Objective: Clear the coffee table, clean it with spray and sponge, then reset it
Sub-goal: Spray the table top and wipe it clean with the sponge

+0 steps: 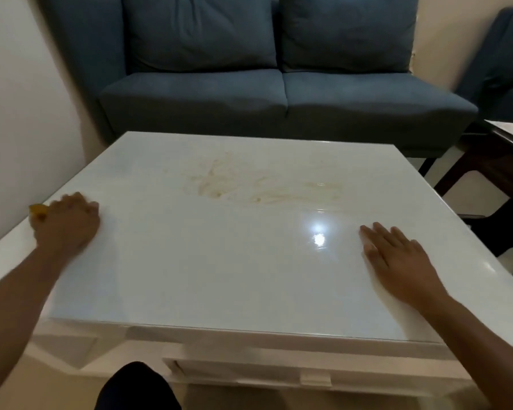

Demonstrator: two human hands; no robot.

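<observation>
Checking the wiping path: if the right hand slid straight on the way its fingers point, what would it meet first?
Nothing solid: the right hand lies flat on the table, fingers pointing up-left. Bare tabletop lies ahead, then probably the brownish smears; beyond them, the sofa.

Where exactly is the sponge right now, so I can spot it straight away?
Start at the white coffee table in front of the blue sofa. At its left edge, the left hand presses down on the sponge. It is the only yellow thing in view, peeking out beside the knuckles.
</observation>
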